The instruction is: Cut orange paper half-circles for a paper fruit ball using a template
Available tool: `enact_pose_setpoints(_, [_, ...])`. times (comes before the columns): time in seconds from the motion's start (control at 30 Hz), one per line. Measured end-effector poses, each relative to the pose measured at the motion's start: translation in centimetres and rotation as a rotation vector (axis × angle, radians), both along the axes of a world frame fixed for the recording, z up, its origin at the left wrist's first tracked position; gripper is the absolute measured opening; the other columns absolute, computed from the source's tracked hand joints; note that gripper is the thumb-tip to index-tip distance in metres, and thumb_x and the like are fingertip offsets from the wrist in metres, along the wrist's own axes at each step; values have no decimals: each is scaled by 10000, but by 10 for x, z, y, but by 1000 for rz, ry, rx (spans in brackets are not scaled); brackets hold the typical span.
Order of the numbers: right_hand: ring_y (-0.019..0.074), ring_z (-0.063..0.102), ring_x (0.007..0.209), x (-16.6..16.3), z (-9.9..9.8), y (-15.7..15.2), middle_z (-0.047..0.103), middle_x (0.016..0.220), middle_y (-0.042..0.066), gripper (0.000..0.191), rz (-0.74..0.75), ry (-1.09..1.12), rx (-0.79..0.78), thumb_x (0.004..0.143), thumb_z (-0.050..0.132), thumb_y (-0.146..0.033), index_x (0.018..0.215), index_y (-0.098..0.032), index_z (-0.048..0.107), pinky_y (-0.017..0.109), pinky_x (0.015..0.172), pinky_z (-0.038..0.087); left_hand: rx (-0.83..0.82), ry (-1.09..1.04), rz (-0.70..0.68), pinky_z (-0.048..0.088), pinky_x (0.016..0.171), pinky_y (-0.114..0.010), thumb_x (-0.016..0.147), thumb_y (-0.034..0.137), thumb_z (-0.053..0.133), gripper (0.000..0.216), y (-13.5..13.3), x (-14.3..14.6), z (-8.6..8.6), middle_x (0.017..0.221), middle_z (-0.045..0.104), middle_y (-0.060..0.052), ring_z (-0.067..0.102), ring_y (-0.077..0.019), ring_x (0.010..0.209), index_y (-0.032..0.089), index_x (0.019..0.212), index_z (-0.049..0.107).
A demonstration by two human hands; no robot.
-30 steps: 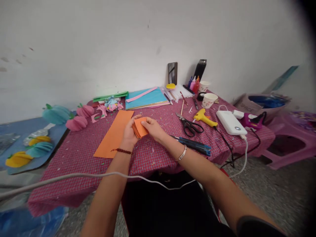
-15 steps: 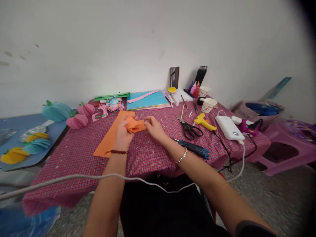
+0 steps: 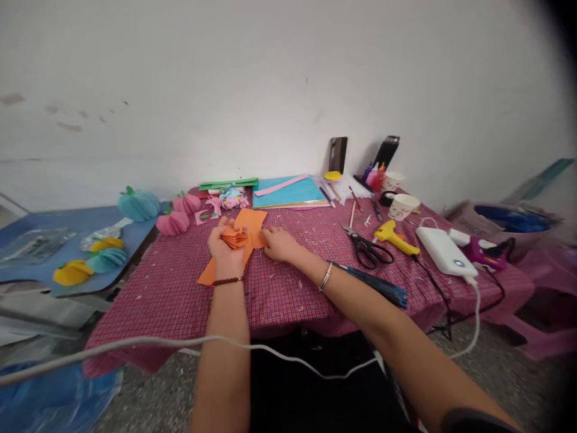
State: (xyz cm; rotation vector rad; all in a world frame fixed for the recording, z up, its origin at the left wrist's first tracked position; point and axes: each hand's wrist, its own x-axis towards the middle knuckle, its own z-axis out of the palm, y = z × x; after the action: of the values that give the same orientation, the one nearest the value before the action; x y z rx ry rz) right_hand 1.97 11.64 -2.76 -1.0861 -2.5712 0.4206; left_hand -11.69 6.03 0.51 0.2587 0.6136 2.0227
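In the head view, my left hand (image 3: 224,246) is palm up, with its fingers curled round a stack of folded orange paper (image 3: 234,238) whose layered edges show. Under and beyond it, a flat orange paper sheet (image 3: 250,220) lies slantwise on the checked tablecloth, partly covered by my left hand. Just right of the stack, my right hand (image 3: 278,244) is low over the table, its fingers bent onto an orange paper piece (image 3: 258,240). The fingertips are partly hidden.
Black scissors (image 3: 367,249), a yellow glue gun (image 3: 396,237) and a white power bank (image 3: 444,249) lie to the right. Paper cups (image 3: 403,206) stand behind. Pink paper pumpkins (image 3: 174,223) are at left. A white cable (image 3: 315,371) crosses in front of me.
My right hand has come away from the folded stack and lowered towards the table with an orange piece. My left hand has turned palm up. The view has shifted left.
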Motion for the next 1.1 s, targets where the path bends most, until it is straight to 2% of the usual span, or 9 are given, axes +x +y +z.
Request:
enact_pose_setpoints(0.1, [318, 601, 1058, 4, -2, 9, 635, 1131, 202, 416, -41, 83, -43, 805, 482, -72, 1200, -135, 594, 459, 936, 427, -44, 63, 22, 443, 546, -193, 635, 137, 514, 217, 1, -1, 0, 731, 573, 31, 529, -62, 527, 191, 844, 527])
enact_pose_setpoints(0.23, [272, 629, 1020, 20, 11, 29, 679, 1092, 144, 366, -125, 282, -135, 842, 412, -71, 1132, -155, 620, 418, 888, 477, -141, 178, 27, 397, 473, -174, 637, 114, 552, 271, 6, 3, -2, 771, 600, 36, 551, -66, 540, 209, 891, 534])
enact_pose_setpoints(0.33, [203, 672, 872, 39, 25, 37, 707, 1012, 79, 366, -141, 426, -250, 876, 360, -114, 1171, -163, 569, 331, 716, 552, -214, 264, -10, 377, 436, -163, 669, 155, 635, 225, 12, 14, -5, 735, 613, 37, 555, -71, 516, 208, 865, 539])
enact_pose_setpoints(0.4, [170, 672, 742, 53, 31, 34, 712, 955, 61, 323, -107, 576, -432, 872, 407, -167, 1158, -158, 557, 295, 609, 561, -253, 335, -78, 351, 401, -159, 681, 228, 700, 210, 15, 24, -7, 692, 618, 30, 541, -72, 478, 194, 833, 558])
enact_pose_setpoints(0.53, [140, 634, 623, 75, 30, 18, 707, 888, 40, 273, 35, 966, -941, 753, 620, -219, 1021, -168, 608, 245, 486, 525, -279, 425, -290, 366, 382, -183, 633, 321, 782, 290, 15, 43, -8, 650, 642, -10, 557, -103, 469, 155, 799, 612])
enact_pose_setpoints(0.6, [134, 628, 615, 81, 26, 12, 705, 869, 30, 299, 74, 1025, -1034, 698, 690, -234, 983, -174, 625, 224, 463, 505, -248, 451, -343, 439, 445, -206, 584, 288, 812, 322, 13, 50, -9, 666, 660, -10, 600, -124, 525, 156, 802, 614])
enact_pose_setpoints(0.8, [117, 587, 572, 82, 11, 8, 688, 766, 7, 277, 115, 1046, -1013, 678, 726, -301, 914, -179, 650, 221, 493, 486, -191, 516, -303, 509, 573, -217, 508, 151, 776, 306, 14, 57, -14, 641, 639, 31, 629, -114, 562, 157, 740, 576])
enact_pose_setpoints(0.97, [96, 546, 563, 81, 6, 7, 653, 701, -35, 222, 79, 1150, -990, 636, 712, -237, 848, -197, 658, 190, 498, 431, -219, 531, -358, 499, 534, -190, 532, 114, 706, 264, 13, 55, -11, 644, 619, 39, 621, -97, 545, 156, 761, 583])
enact_pose_setpoints(1.1, [91, 524, 533, 80, 9, 5, 632, 664, -44, 129, 96, 1112, -952, 692, 633, -211, 815, -208, 674, 188, 481, 410, -261, 501, -410, 440, 417, -162, 634, 184, 677, 168, 12, 53, -6, 615, 608, 37, 579, -83, 475, 163, 772, 585])
